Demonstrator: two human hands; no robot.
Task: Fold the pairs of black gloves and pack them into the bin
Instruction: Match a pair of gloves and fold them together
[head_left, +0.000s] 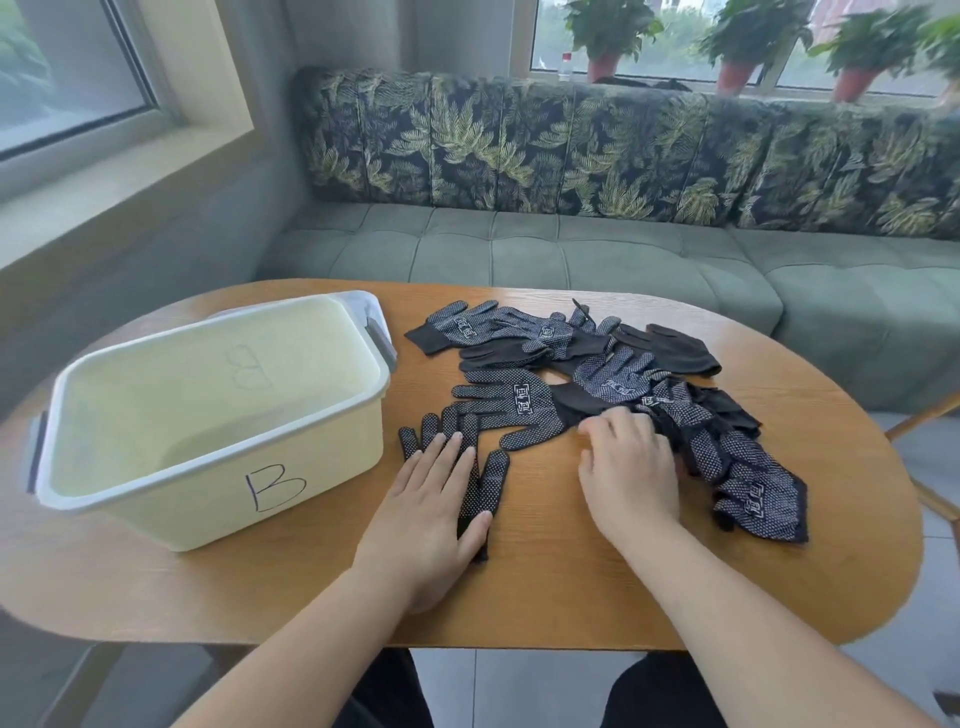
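Several black gloves with white dots (613, 374) lie in a loose heap on the right half of the wooden table (545, 587). One glove (491, 483) lies flat apart from the heap, fingers pointing away from me, and my left hand (431, 499) presses on it with straight fingers. My right hand (631, 467) rests at the near edge of the heap, its fingertips curled onto the cuff of another dotted glove (511, 410); whether it grips the cuff is unclear. A pale yellow bin (218, 499) marked "B" stands at the left with nothing inside.
A green bench sofa (571, 249) with leaf-print cushions runs behind the table. Potted plants (737, 52) and a small bottle (564, 67) stand on the windowsill. A wooden chair part (924, 415) shows at the right edge.
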